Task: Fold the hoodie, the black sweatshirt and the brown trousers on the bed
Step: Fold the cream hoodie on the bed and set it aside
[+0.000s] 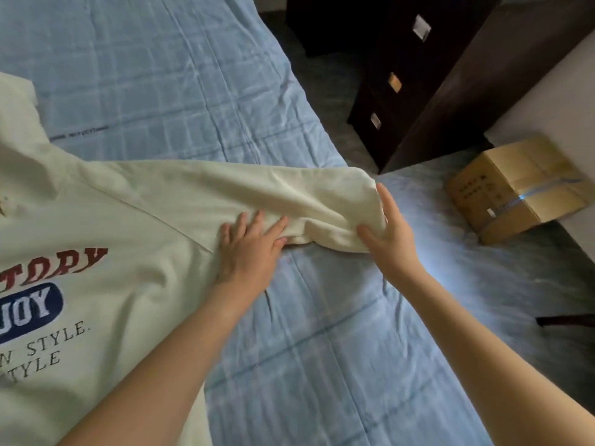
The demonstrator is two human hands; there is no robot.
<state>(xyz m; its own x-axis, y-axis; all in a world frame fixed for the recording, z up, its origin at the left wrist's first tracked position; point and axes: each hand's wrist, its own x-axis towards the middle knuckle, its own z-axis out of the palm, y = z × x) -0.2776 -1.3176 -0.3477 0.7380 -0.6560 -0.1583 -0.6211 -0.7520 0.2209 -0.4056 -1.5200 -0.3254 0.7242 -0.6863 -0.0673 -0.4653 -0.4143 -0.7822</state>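
Observation:
A cream hoodie with red, navy and black lettering lies flat on the bed, front side up, at the left. Its sleeve stretches out to the right across the blue checked sheet. My left hand presses flat on the sleeve near the armpit, fingers straight. My right hand holds the sleeve's end, thumb under the cloth and fingers along its outer edge. The black sweatshirt and the brown trousers are not in view.
The bed's right edge runs diagonally past the sleeve's end. Beyond it stand a dark wooden chest of drawers and a cardboard box on the floor. A dark strap shows at the far right.

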